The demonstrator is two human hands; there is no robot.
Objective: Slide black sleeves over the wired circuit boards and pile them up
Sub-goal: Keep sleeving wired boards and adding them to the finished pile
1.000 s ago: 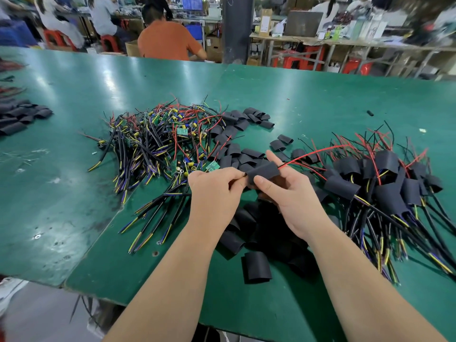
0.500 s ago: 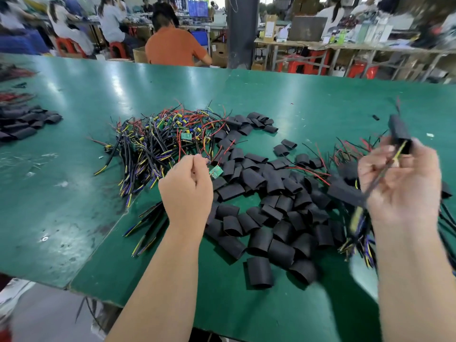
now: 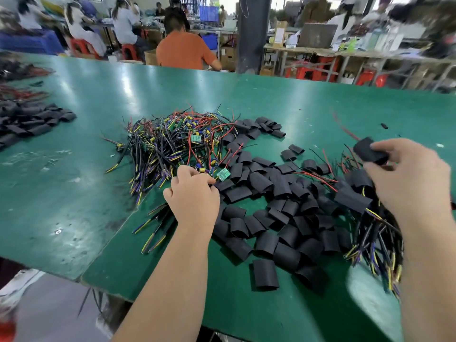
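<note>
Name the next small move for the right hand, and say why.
Probably release: the right hand pinches a finished black-sleeved wired board above the heap of sleeved boards, while the left hand reaches into the bare multicoloured wired boards.

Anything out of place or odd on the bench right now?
Nothing spilled or damaged. Only one small black piece lies alone on the green table, far right, apart from the loose sleeves. The right hand holds a black sleeve.
</note>
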